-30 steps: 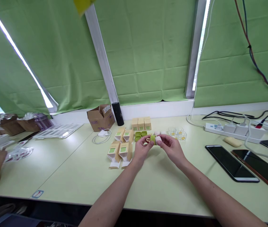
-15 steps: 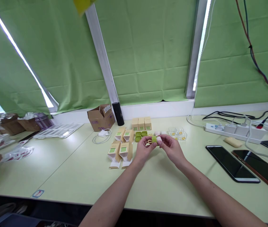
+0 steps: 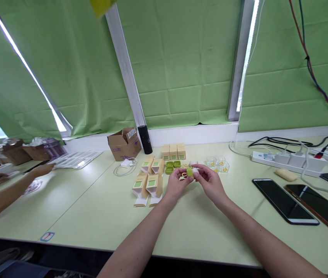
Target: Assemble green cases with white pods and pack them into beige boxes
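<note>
Both of my hands meet above the table's middle, pinched on a small green case point(image 3: 190, 172) with a white piece at its right end. My left hand point(image 3: 175, 185) grips its left side, where a small yellow part shows. My right hand point(image 3: 210, 182) holds the right end. Just behind lie more green cases point(image 3: 172, 166), three closed tan boxes point(image 3: 173, 151) and clear cups with yellow dots point(image 3: 218, 163). Several opened tan boxes point(image 3: 148, 182) lie to the left of my hands.
A brown carton point(image 3: 124, 144) and a black cylinder point(image 3: 145, 139) stand at the back. Two phones point(image 3: 285, 200) and a power strip point(image 3: 282, 158) with cables lie at right. A co-worker's arm point(image 3: 10, 191) reaches across the table at far left, near white trays point(image 3: 73, 159).
My hands stay on the green case, turning it slightly. At far left the co-worker's arm has stretched out to the right across the table.
</note>
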Motion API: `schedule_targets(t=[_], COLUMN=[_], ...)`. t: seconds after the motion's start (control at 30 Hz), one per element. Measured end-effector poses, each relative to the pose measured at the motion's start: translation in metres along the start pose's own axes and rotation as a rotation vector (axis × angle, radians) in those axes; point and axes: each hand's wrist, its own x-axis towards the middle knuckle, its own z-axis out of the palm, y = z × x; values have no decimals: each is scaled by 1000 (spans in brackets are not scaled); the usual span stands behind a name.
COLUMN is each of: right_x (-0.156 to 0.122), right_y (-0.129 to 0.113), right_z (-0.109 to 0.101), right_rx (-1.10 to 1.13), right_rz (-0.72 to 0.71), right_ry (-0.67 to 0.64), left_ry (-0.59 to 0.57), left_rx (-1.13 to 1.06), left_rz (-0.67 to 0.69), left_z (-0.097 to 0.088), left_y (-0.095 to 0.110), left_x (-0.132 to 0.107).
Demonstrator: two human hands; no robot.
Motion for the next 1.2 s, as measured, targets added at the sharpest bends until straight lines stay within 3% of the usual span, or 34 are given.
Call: schedule_targets(t=[0.23,0.5,0.77,0.93,1.07,1.2], right_x=[1,1,-2,-3,-4,-7], right_y=[0,-1,2,-1,-5,-8], right_z=[0,1,7,4,-1,-5], right_rx=[43,120,170,114,-55,-256], right_rz=[15,75,84,-10,-83,-247], right_ry=[3,47,34,-27,-8,24], left_ry=[79,-79,-35,-60,-150,-139], left_rx=[24,161,226,158,26,-75], left_rz=[145,336,400,379,252,148], left_z=[7,15,15,10,7,6], left_y=[4,8,5,9,12,16], left_x=[-7,-26,-26,-25,-20,-16])
